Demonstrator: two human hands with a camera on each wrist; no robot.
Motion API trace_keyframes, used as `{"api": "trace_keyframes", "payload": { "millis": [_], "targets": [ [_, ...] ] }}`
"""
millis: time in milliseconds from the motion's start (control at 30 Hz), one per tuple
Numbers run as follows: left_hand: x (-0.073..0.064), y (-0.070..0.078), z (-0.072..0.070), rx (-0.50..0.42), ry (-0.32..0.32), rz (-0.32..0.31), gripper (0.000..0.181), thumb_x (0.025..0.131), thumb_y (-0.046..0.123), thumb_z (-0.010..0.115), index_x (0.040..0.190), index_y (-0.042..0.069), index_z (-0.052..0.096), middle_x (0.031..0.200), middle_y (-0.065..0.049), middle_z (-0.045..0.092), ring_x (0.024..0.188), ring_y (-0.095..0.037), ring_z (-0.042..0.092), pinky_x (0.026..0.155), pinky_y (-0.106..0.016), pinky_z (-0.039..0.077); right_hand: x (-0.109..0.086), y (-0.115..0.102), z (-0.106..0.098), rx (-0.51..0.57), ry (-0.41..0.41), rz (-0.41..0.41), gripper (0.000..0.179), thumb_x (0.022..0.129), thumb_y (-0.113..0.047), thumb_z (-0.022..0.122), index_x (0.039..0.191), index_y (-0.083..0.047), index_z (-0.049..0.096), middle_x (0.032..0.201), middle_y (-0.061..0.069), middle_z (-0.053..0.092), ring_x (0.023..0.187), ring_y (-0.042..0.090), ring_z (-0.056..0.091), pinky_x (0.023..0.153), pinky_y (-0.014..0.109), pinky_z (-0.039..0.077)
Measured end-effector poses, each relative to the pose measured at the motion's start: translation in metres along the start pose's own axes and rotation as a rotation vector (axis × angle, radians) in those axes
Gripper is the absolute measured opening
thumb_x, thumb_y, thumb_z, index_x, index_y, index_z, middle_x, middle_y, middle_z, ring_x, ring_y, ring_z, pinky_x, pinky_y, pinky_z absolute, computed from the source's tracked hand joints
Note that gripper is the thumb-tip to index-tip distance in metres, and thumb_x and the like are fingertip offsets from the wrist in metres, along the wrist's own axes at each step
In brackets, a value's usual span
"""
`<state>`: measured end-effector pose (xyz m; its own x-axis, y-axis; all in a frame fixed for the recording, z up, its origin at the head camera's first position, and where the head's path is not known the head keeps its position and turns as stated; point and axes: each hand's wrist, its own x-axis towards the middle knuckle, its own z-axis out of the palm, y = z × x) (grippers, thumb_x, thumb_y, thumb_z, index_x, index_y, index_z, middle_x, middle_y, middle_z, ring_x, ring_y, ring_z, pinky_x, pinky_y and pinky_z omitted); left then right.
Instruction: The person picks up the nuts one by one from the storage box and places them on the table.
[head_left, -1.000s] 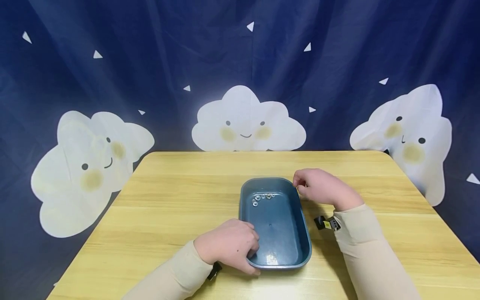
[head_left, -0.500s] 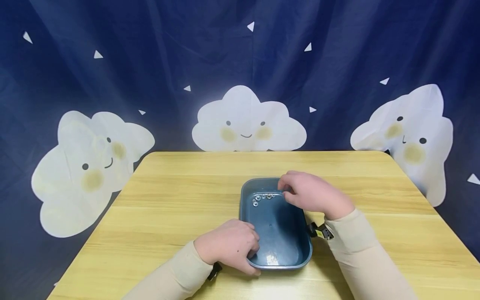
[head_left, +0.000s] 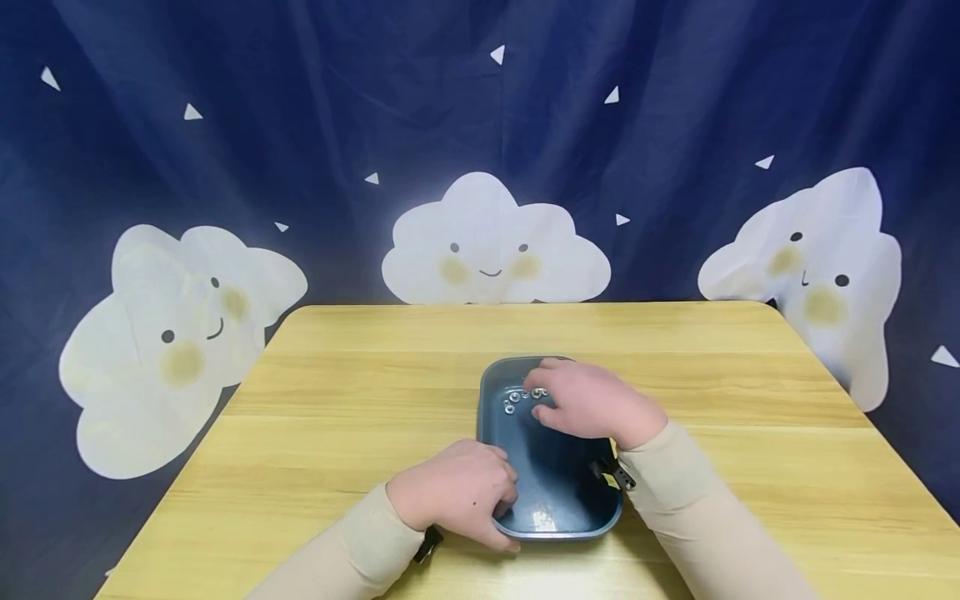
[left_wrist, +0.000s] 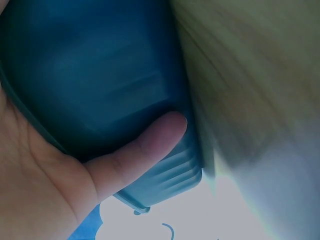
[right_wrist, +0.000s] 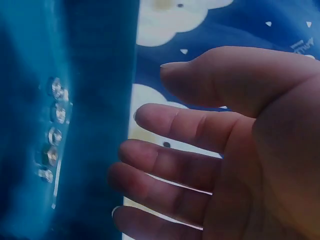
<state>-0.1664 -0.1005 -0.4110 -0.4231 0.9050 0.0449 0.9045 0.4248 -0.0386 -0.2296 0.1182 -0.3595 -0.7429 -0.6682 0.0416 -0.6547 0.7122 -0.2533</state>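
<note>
A dark blue rectangular tray (head_left: pixel 555 500) lies on the table with several small shiny ring-shaped pieces, like metal nuts (head_left: pixel 514 397), along its far left inside edge. My left hand (head_left: pixel 461 492) grips the tray's near left corner, and its thumb (left_wrist: pixel 145 150) presses the outer wall in the left wrist view. Over the far part of the tray hovers my right hand (head_left: pixel 588 400), its fingers near the nuts and partly covering the row. In the right wrist view, its loosely bent fingers (right_wrist: pixel 165 162) hold nothing, and the nuts (right_wrist: pixel 55 135) show at the left, apart from them.
The pale wooden table (head_left: pixel 360 375) extends around the tray on all sides. Behind it hangs a dark blue curtain (head_left: pixel 330 100) printed with white clouds. A small black wrist camera (head_left: pixel 615 475) on the right sleeve hangs over the tray's right rim.
My right hand has moved left from outside the tray's far right corner, over the rim, to above the nuts. My left hand and the tray have stayed in place.
</note>
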Motion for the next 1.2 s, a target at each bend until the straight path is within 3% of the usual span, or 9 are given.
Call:
{"api": "trace_keyframes", "payload": {
  "millis": [300, 567, 800, 1200],
  "targets": [
    [-0.001, 0.0, -0.002, -0.014, -0.003, -0.004, 0.052, 0.071, 0.066, 0.076, 0.051, 0.032, 0.043, 0.06, 0.024, 0.036, 0.063, 0.0, 0.04, 0.052, -0.016, 0.03, 0.013, -0.001, 0.016, -0.027, -0.11, 0.088, 0.042, 0.091, -0.028, 0.069, 0.128, -0.008, 0.066, 0.113, 0.005, 0.06, 0.1, 0.022, 0.061, 0.086, 0.041, 0.051],
    [0.0, 0.0, -0.002, -0.002, -0.014, -0.004, 0.052, 0.072, 0.067, 0.076, 0.051, 0.031, 0.045, 0.06, 0.024, 0.037, 0.063, -0.001, 0.04, 0.052, -0.017, 0.03, 0.018, -0.004, 0.028, -0.054, -0.095, 0.003, 0.046, 0.092, -0.027, 0.068, 0.132, -0.005, 0.064, 0.129, 0.01, 0.059, 0.115, 0.03, 0.058, 0.095, 0.044, 0.049],
    [0.0, 0.0, -0.003, 0.008, -0.021, -0.004, 0.051, 0.072, 0.067, 0.075, 0.051, 0.031, 0.046, 0.059, 0.023, 0.038, 0.064, -0.002, 0.042, 0.052, -0.017, 0.03, 0.02, -0.002, 0.036, -0.056, -0.085, -0.011, 0.048, 0.092, -0.024, 0.069, 0.136, -0.005, 0.061, 0.14, 0.014, 0.055, 0.127, 0.034, 0.052, 0.102, 0.047, 0.045],
    [0.0, 0.002, -0.004, 0.022, -0.021, -0.008, 0.05, 0.073, 0.067, 0.075, 0.052, 0.031, 0.046, 0.06, 0.023, 0.039, 0.064, -0.003, 0.043, 0.053, -0.018, 0.031, 0.023, -0.002, 0.046, -0.167, -0.113, -0.089, 0.053, 0.09, -0.022, 0.069, 0.139, -0.006, 0.059, 0.145, 0.016, 0.053, 0.131, 0.036, 0.051, 0.105, 0.046, 0.043]
  ]
}}
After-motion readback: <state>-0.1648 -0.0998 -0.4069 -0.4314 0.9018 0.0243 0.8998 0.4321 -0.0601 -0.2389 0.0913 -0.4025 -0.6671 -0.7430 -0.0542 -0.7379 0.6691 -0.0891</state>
